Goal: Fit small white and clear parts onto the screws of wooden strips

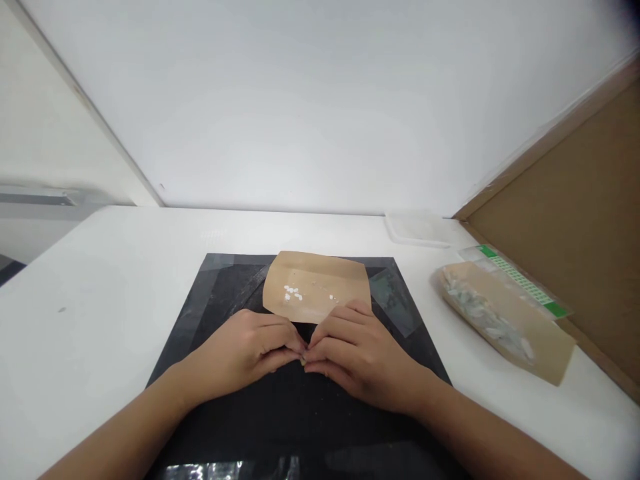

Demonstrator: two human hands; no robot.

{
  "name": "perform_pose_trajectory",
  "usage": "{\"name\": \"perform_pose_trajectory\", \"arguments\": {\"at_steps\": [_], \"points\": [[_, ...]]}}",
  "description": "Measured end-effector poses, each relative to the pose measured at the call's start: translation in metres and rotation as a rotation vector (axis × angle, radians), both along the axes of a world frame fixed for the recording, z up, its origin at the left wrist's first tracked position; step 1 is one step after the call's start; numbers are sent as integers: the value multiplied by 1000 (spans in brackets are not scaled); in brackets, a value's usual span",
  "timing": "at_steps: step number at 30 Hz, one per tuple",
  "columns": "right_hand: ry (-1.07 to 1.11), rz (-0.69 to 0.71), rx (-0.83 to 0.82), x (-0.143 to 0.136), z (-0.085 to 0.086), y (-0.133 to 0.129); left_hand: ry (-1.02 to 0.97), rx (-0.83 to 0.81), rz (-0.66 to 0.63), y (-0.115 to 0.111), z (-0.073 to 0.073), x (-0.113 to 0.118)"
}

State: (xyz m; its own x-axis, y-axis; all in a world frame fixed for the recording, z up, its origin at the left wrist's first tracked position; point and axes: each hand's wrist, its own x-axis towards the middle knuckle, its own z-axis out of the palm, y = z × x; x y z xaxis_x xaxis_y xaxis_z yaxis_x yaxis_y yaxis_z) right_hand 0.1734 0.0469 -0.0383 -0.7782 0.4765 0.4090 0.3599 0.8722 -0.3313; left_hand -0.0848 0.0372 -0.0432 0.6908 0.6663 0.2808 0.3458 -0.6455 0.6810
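Note:
Over the black board [300,420], my left hand [255,347] and my right hand [353,350] meet, thumbs and fingertips pinched together. Between them shows a tiny pale yellowish piece [303,361]; the fingers cover most of it, so its kind cannot be made out. Just beyond the hands lies a sheet of brown paper [320,270], slightly curled at its edges. Several small white bits [293,293] are scattered on it, mostly at its left, with a few near my right fingers.
At the right, a brown paper [555,357] holds a heap of pale greenish-white pieces [483,313]. Beside it lies a clear plastic bag with a green printed strip [523,280]. A clear shallow tray [420,230] sits at the back. A brown panel [565,227] borders the white table's right side.

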Motion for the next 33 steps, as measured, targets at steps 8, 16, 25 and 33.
{"name": "perform_pose_trajectory", "arguments": {"at_steps": [8, 16, 25, 33], "points": [[23, 3, 23, 0, 0, 1, -62, -36, 9, 0, 2, 0], [26, 22, 135, 0, -1, 2, -49, -75, 17, 0, -4, -2], [-75, 59, 220, -1, 7, -2, -52, -41, 14, 0, -2, 0], [-90, 65, 233, -1, 9, -4, -55, -23, -1, 0, -2, 2]]}}
